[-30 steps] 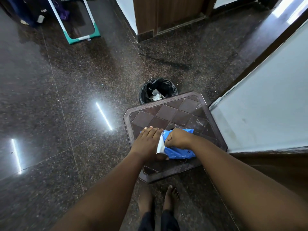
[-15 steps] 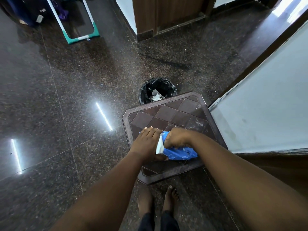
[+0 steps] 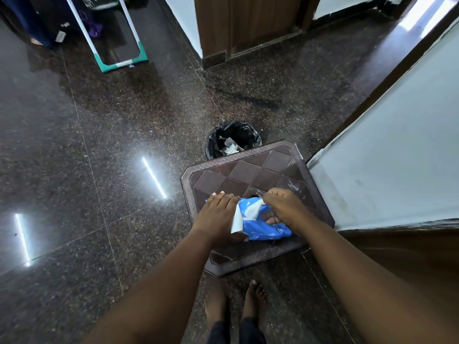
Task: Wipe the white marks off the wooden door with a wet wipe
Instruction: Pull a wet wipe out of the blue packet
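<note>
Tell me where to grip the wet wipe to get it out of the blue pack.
Grip the white wet wipe at its bunched tip poking from the pack's top opening, coming from above with the right hand. The left hand pins the blue pack on the brown table, so a straight upward pull should work.

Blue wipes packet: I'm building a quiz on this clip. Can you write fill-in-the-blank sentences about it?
1. The left hand steadies the wipes packet, whose colour is ____.
2. The right hand pulls out a ____ wipe.
3. Beyond the brown stool stands a bin lined with a ____ bag.

Missing: blue; white; black
</note>
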`<state>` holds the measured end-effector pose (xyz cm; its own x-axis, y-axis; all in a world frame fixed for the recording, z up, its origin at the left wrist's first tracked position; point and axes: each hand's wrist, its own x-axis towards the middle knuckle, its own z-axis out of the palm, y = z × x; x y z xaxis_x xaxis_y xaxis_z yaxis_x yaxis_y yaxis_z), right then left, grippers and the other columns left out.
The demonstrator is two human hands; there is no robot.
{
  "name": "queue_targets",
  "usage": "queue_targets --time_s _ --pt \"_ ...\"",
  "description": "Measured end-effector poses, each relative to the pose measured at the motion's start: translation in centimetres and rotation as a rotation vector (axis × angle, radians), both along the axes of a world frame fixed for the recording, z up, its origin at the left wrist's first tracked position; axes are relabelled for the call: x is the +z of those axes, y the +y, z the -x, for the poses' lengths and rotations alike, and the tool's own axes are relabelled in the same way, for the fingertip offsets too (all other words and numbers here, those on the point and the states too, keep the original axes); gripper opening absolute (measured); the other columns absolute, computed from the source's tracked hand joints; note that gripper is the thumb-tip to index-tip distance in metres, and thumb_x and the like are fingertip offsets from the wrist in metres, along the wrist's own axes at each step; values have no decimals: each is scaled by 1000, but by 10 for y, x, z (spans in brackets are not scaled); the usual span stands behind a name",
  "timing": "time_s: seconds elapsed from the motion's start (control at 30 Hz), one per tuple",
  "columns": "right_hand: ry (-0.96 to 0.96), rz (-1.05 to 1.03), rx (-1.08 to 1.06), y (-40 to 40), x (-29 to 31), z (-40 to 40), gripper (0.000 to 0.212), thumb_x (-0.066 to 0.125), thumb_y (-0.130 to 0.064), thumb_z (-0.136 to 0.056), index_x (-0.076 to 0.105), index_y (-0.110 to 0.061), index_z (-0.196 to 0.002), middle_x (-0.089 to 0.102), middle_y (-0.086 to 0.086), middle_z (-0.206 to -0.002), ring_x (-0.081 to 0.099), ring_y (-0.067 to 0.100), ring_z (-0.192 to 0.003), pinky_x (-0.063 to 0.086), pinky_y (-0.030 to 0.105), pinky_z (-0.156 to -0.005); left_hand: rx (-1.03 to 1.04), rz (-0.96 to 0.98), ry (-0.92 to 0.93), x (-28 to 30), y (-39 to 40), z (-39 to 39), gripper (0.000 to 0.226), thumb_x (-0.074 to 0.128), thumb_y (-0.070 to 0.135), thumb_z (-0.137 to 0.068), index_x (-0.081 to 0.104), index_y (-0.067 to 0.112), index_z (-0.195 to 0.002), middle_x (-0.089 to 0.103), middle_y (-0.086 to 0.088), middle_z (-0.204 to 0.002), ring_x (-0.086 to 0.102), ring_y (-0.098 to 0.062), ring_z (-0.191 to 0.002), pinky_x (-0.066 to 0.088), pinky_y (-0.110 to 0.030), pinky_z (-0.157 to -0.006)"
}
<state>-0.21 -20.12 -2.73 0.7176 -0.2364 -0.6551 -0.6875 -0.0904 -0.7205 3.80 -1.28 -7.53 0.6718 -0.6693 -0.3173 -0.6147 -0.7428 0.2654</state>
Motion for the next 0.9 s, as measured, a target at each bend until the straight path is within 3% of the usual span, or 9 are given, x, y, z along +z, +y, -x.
queue_targets --time_s 0.1,0.23,0.3,0.37,0.5,0.57,0.67,0.77,0.9 --pt "-123 189 36 5 -2 10 31 77 -38 -73 56 -23 -89 59 -4 -82 60 12 -70 50 30 -68 12 -6 -5 1 -1 2 108 61 74 -65 23 15 -147 32 -3 -151 22 -25 -144 10 -41 -123" --pt "-231 422 432 18 -2 22 68 79 -38 -69 50 -32 -130 55 -7 -126 52 9 -109 38 21 -91 3 -38 -14 3 -1 2 108 61 72 -67 20 15 -149 28 -4 -154 18 -24 -146 8 -41 -123" --pt "-207 610 660 25 -4 26 54 68 -31 -82 50 -28 -133 52 -2 -134 49 16 -119 37 24 -92 3 -55 -16 4 -2 3 107 60 71 -69 19 15 -150 26 -4 -156 17 -25 -147 7 -42 -123" --pt "-188 694 725 30 -3 31 38 54 -22 -92 56 -24 -130 57 3 -131 52 21 -116 39 27 -91 1 -75 -14 7 -3 4 107 60 71 -69 17 15 -150 24 -4 -157 16 -25 -147 6 -43 -123" --pt "-236 524 278 25 13 35 28 63 -20 -88 68 -22 -115 69 3 -117 62 19 -107 42 20 -86 17 -118 -14 12 -6 6 110 62 71 -67 16 15 -150 23 -5 -158 15 -25 -148 6 -45 -123" --pt "-259 406 94 19 23 38 33 70 -18 -83 66 -25 -115 72 1 -109 65 15 -96 44 15 -78 24 -143 -15 15 -8 6 112 63 72 -66 16 16 -150 23 -5 -158 15 -25 -148 5 -46 -123" --pt "-250 161 -155 14 44 46 34 75 -10 -77 56 -25 -100 67 4 -86 62 14 -69 50 28 -67 29 -191 7 20 -9 6 119 63 75 -63 11 15 -152 20 -5 -160 12 -26 -149 1 -48 -121" --pt "-297 17 -325 6 66 66 19 76 -2 -74 65 -17 -78 65 -3 -61 55 10 -51 48 23 -51 -2 -253 22 34 -11 6 128 62 79 -59 3 13 -153 14 -6 -161 8 -27 -150 -2 -50 -121" --pt "-350 -172 -530 -1 96 111 11 71 5 -76 71 -7 -76 73 8 -73 66 18 -65 54 27 -60 -98 -279 -35 65 -23 7 130 60 79 -60 -1 12 -153 11 -7 -162 8 -27 -150 -1 -50 -121"
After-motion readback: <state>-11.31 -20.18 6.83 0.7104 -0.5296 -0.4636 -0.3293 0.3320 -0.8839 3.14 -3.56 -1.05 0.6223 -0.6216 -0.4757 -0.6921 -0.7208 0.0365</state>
